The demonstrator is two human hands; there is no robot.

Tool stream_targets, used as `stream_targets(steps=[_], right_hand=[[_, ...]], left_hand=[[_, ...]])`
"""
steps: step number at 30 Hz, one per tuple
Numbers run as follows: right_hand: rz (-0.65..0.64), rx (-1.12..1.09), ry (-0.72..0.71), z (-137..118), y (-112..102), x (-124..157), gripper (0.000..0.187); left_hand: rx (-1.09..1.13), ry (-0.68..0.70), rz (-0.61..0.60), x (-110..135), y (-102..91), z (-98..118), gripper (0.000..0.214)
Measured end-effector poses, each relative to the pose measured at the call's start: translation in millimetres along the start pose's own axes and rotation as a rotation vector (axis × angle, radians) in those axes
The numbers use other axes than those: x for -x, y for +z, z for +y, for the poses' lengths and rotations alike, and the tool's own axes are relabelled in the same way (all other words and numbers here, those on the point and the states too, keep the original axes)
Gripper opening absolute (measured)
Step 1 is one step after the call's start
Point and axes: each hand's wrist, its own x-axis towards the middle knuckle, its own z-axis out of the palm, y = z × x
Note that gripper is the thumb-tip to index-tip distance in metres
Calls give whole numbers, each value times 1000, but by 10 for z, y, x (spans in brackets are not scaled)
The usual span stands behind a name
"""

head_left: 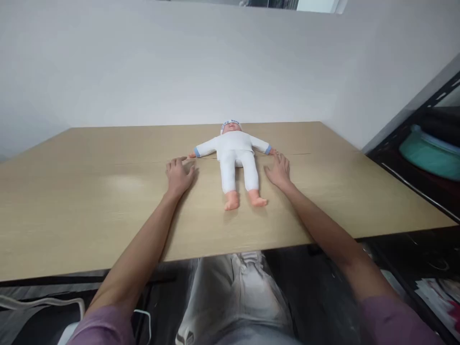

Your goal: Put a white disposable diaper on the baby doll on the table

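A baby doll [235, 143] lies on its back on the wooden table [89, 206], head toward the wall and feet toward me. It wears a white top and trousers with blue cuffs and a white headband with blue marks. Its arms are stretched out to both sides. My left hand [179, 176] rests on the tabletop with fingers apart, close to the doll's hand on the left. On the other side my right hand [279, 171] lies flat, its fingertips at the doll's other hand; whether they touch it I cannot tell. Neither hand holds anything.
A pale wall [201, 67] stands behind the table. At the right is a dark shelf [395, 175] with a teal item [429, 152] on it. Papers [436, 299] lie low at the right. A white cable [46, 302] runs below the table's left side.
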Motion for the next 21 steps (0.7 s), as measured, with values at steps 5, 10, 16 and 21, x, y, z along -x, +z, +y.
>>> stream_targets(steps=[5, 10, 16, 21], right_hand=[[86, -264, -306, -572, -646, 1049, 48], [139, -467, -621, -623, -1256, 2623, 37], [55, -485, -677, 33, -1336, 3946, 25], [20, -637, -308, 161, -1061, 4337, 15]], left_hand=[[286, 188, 162, 906, -491, 613, 34], [526, 398, 208, 2646, -780, 1016, 11], [390, 466, -576, 4259, -724, 802, 32], [351, 257, -850, 4534, -598, 585, 45]])
